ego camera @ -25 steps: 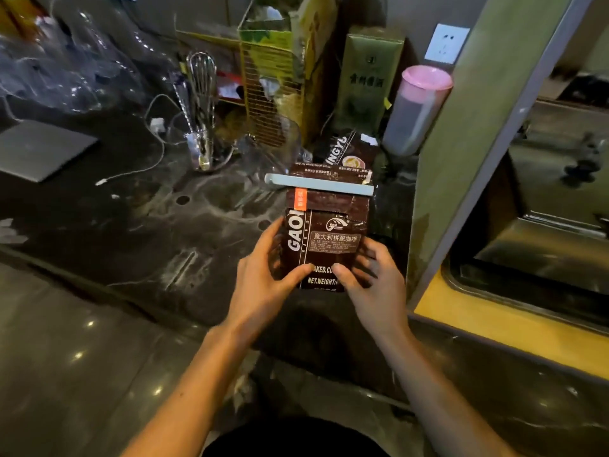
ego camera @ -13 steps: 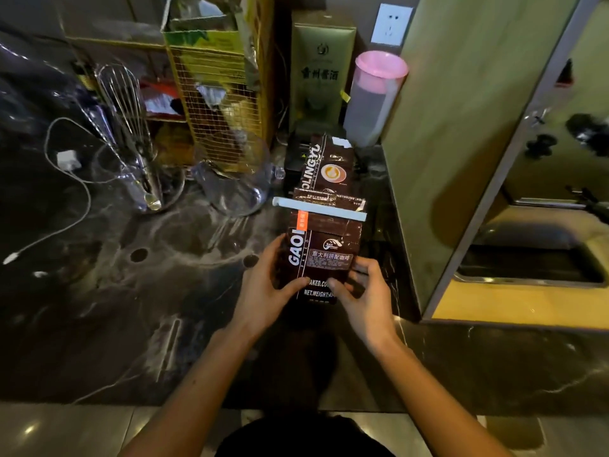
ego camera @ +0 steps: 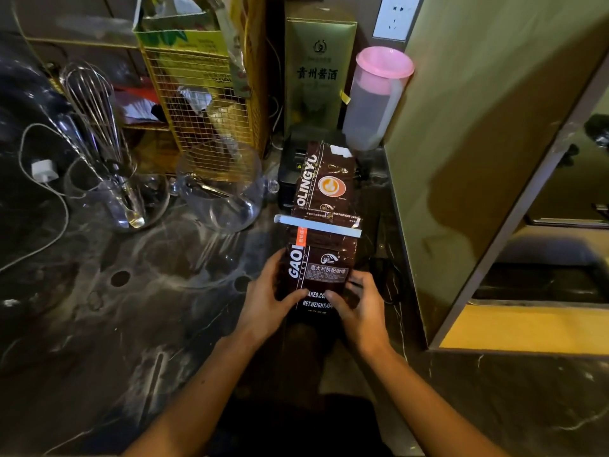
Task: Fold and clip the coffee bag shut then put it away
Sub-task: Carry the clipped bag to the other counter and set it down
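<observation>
bag: dark brown foil coffee bag (ego camera: 321, 262) with white lettering, standing on the black marbled countertop (ego camera: 99, 324), close to the olive-green cabinet side panel (ego camera: 478, 159) on its right
fold: top section of the bag is bent over and points away from the camera, leaning toward the back of the counter
clip: pale blue-white plastic bar clip (ego camera: 318, 225) clamped across the bag at the fold line, running left to right, slightly tilted, ends sticking out past both bag edges
left hand (ego camera: 268, 301): wrapped on the bag's lower left edge, thumb across the front near the printed text, fingers curled behind; gripping the bag
right hand (ego camera: 361, 308): same on the lower right edge, thumb on the front face, fingers bent round the side; gripping the bag
behind bag: small black box-shaped device (ego camera: 290, 166), mostly hidden by the folded top; tall green-gold carton with Chinese characters (ego camera: 318, 70) further back
right rear: translucent plastic jug with pink lid (ego camera: 375, 97), against the green panel
left of bag: clear glass pitcher (ego camera: 220, 189), near but apart from the bag; beyond it a glass bowl holding a metal whisk (ego camera: 95, 117)
back: yellow wire basket (ego camera: 204, 103) with packaging inside
far left: white cable with plug (ego camera: 43, 169) lying on the counter
</observation>
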Available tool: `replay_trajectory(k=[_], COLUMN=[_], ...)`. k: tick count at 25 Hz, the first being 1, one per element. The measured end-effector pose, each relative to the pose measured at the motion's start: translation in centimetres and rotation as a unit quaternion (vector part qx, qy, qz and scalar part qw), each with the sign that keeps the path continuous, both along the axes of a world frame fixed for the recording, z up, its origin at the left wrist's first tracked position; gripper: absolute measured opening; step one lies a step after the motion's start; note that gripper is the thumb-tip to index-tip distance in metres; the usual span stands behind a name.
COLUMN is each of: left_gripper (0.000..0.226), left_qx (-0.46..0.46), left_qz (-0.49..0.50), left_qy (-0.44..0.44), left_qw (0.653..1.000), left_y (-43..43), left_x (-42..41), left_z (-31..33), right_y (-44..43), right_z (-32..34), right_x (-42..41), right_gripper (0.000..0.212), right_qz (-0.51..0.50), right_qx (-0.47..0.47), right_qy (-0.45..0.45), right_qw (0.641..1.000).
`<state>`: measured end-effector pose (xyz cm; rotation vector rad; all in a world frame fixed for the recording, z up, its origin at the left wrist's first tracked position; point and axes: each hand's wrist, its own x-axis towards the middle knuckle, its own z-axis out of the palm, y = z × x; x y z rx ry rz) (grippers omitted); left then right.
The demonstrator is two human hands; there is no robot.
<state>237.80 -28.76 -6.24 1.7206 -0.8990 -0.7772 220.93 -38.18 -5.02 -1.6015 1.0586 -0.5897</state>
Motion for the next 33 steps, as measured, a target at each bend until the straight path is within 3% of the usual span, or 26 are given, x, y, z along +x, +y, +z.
replay_trajectory(k=[19, 28, 33], left_gripper=[0.081, 0.082, 0.077], left_qx=[0.030, 0.026, 0.012], left_qz=[-0.002, 0.005, 0.030], left_qy=[-0.018, -0.047, -0.065], left_qw=[0.999, 0.999, 0.997], left_y=[-4.8, -4.3, -4.1], left_x=[1.3, 0.2, -0.2], left_z=[-1.1, -0.6, -0.4], right_y=[-5.8, -5.0, -4.6], right_z=[-2.0, -1.7, -1.3], right_x=[1.5, 1.3, 1.4], right_gripper=[0.047, 0.075, 0.075], right_qz=[0.021, 0.041, 0.036], right_qx=[-0.052, -0.064, -0.069], right_qy=[0.049, 0.028, 0.052], right_qw=[0.997, 0.997, 0.996])
